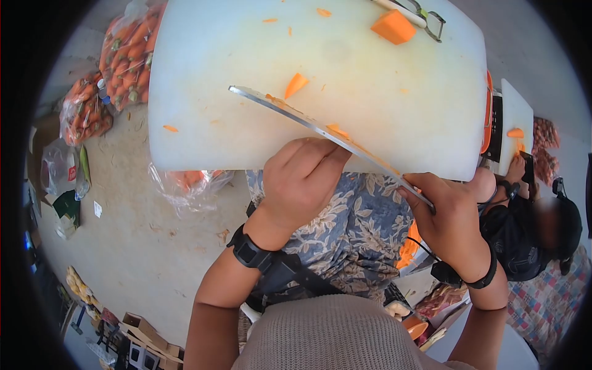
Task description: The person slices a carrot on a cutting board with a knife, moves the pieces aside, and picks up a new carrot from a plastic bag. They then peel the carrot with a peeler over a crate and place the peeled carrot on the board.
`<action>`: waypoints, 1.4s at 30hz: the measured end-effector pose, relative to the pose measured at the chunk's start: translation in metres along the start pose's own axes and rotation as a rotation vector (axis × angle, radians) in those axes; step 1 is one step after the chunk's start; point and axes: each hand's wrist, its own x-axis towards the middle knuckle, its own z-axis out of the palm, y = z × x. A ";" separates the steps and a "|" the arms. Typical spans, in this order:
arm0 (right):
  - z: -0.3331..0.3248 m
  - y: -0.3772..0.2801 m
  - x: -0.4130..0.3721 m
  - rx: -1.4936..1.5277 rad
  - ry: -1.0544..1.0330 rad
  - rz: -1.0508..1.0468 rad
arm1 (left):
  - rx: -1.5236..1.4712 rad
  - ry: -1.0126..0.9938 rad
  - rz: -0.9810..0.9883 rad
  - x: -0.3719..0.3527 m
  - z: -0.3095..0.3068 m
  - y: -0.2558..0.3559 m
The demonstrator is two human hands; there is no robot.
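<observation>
My right hand (441, 213) is closed around the near end of a long knife (327, 133), which slants across the front part of a white cutting board (216, 55). Bits of orange carrot stick along the blade. My left hand (305, 179) has its fingers curled in at the board's front edge, against the blade's near side; whatever the fingertips hold is hidden. Beyond the blade lies a small carrot piece (296, 85). At the board's far side are a larger orange chunk (393, 26) and a peeler (434, 27).
Bags of carrots (128, 58) stand on the floor at the left, and a clear plastic bag (188, 183) shows under the board's front left. To the right, a co-worker (524, 228) works at another white board (517, 114).
</observation>
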 end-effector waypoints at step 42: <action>-0.006 -0.010 0.004 -0.002 -0.106 0.062 | 0.091 0.061 0.050 -0.006 0.004 0.000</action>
